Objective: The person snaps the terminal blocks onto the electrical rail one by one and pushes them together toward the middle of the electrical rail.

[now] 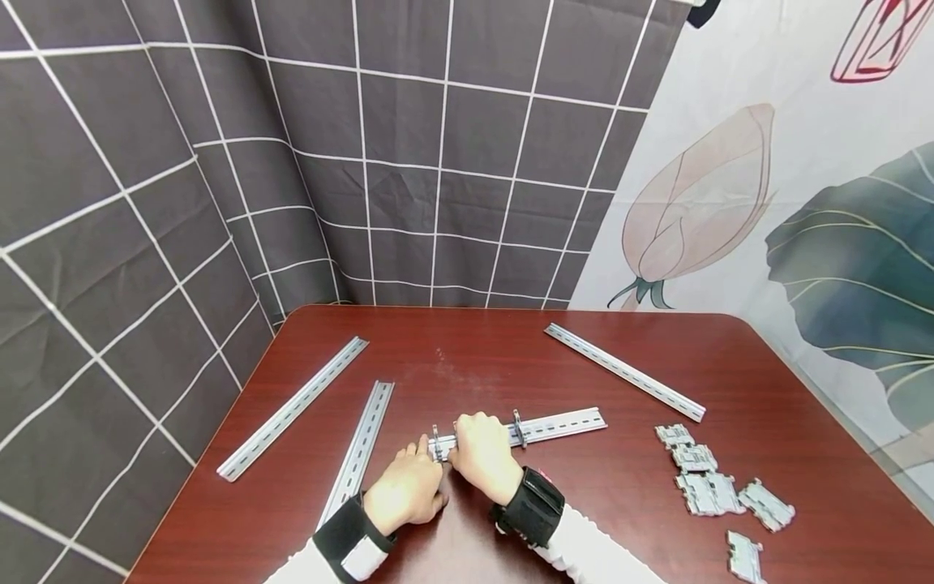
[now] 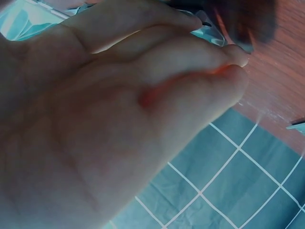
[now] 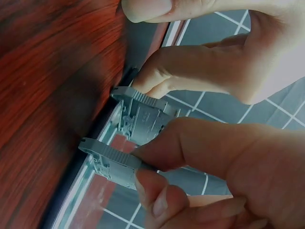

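Note:
A slotted metal DIN rail [image 1: 562,425] lies crosswise in front of me, with thin grey blocks standing on it. My right hand [image 1: 485,456] is over its left part. In the right wrist view that hand pinches a grey terminal block [image 3: 114,164] between thumb and finger, on the rail. Beside it stands a second grey terminal block [image 3: 145,117], touched at its ridged edge by a bent finger of my left hand [image 1: 404,487]. The left thumb is apart from the block. Another upright block [image 1: 519,428] stands on the rail right of my right hand.
Two slotted rails lie at the left, an outer rail [image 1: 292,410] and an inner rail [image 1: 360,450]. A further rail [image 1: 623,371] slants at the back right. Several loose terminal blocks [image 1: 704,493] lie at the right. Grey gridded cloth [image 1: 409,195] hangs behind the brown table [image 1: 467,341].

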Tool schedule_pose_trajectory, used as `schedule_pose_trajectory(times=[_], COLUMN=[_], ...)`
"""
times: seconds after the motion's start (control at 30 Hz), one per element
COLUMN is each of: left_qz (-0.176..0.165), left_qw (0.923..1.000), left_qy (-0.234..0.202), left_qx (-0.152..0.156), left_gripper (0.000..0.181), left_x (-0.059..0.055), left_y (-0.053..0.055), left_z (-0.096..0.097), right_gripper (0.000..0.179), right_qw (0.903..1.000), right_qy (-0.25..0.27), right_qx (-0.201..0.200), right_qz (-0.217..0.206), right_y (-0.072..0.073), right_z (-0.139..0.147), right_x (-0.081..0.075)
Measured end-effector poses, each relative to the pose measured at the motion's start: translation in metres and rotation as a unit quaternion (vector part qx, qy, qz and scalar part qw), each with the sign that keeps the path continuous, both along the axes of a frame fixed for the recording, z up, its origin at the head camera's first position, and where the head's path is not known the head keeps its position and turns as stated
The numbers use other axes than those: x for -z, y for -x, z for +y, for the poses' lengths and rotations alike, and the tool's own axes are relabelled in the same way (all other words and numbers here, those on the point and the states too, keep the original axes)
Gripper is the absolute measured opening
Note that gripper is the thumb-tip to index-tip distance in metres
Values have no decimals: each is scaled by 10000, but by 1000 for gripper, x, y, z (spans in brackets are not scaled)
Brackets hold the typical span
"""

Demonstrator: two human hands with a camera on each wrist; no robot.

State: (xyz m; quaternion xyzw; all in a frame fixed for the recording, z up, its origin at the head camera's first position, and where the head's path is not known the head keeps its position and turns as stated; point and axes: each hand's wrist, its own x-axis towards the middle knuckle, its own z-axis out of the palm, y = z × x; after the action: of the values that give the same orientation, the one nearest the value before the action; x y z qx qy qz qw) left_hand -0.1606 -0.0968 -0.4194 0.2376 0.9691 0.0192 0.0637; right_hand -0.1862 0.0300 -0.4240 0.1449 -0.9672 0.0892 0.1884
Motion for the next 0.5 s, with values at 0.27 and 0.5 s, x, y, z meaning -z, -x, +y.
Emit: schedule_pose_trajectory(times=[0.27,0.5], left_qz=[82,70], left_qw=[10000,10000], left_qy=[-40,-23], left_qx=[-21,-43], left_gripper=[33,33], left_x=[-2,-1], left_y=[-1,-2], left_z=[-1,-1], right_gripper=[27,28], right_qw=[9993,9988], right_qy=[141,254], right_qx=[246,327], right_qz=[-223,-271], right_y=[4,5], right_z=[14,31], right_x=[-1,-2])
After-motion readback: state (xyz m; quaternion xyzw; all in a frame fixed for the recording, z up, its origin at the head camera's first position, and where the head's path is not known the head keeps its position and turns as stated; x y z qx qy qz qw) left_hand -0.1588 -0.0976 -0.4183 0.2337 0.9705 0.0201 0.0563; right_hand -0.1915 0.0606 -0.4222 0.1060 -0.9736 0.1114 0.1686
